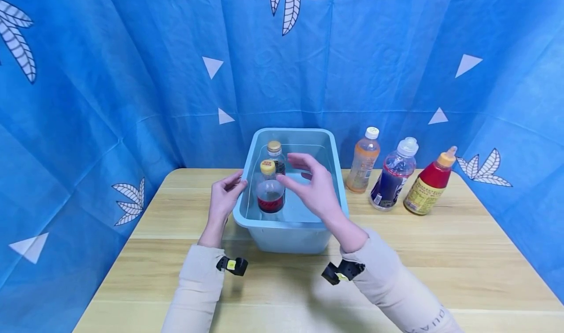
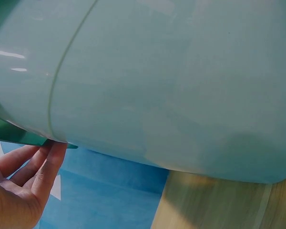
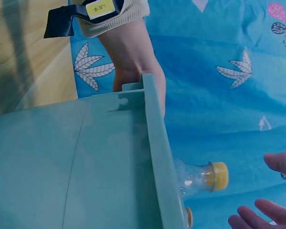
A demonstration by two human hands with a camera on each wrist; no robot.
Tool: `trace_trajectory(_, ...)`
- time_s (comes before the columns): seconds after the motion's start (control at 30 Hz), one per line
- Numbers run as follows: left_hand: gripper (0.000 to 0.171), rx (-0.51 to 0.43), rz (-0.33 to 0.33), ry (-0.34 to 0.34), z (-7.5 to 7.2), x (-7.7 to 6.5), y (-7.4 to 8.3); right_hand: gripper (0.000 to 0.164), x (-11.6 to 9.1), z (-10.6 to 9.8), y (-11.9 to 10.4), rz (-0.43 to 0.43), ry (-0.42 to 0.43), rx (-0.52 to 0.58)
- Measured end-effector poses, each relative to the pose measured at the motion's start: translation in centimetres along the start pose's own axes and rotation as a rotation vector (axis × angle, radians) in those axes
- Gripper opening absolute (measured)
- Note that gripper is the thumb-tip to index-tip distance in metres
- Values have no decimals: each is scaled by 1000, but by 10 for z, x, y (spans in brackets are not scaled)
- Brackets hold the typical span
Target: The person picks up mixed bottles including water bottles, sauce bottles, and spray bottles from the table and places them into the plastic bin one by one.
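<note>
A light-blue plastic tub (image 1: 286,237) stands on the table. My left hand (image 1: 223,198) holds its left rim, with the fingers (image 2: 50,164) under the lip. Inside the tub's left side stands a clear bottle with a yellow cap and dark red contents (image 1: 270,196). Behind it is a second bottle with a tan cap and dark contents (image 1: 274,147). Over the tub, my right hand (image 1: 315,186) has thumb and fingers spread, to the right of the front bottle. The right wrist view shows a gap between these fingers (image 3: 262,217) and the yellow-capped bottle (image 3: 200,176).
Right of the tub stand an orange-tinted bottle with a white cap (image 1: 363,159), a dark blue bottle with a clear cap (image 1: 393,178) and a red squeeze bottle with a yellow label (image 1: 429,183). A blue curtain (image 1: 282,78) hangs behind the wooden table (image 1: 418,259).
</note>
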State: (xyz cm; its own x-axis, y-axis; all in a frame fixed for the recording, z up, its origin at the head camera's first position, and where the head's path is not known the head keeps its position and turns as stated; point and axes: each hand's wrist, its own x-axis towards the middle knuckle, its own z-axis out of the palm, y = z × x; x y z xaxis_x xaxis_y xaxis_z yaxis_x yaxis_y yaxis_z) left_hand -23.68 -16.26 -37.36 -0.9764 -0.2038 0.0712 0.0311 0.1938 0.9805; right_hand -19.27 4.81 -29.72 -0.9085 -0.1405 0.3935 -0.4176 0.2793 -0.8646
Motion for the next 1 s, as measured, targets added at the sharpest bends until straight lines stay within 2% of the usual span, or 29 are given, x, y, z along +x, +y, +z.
trace_trajectory(0.23,38,-2,15,2,0,1,0,41,-8,-11,1,-35,16,16)
trace_trajectory(0.5,38,3,12,-1,0,1,0,36,-25,-26,-24,9,22,35)
trace_trajectory(0.57,38,6,10,1,0,1,0,35,-27,-29,-19,5,27,30)
trace_trajectory(0.77,38,6,4,9,1,2,-1,33,-26,-40,16,-18,64,33)
trace_trajectory(1.0,39,10,9,5,0,0,0,32,-29,-56,27,-50,128,32)
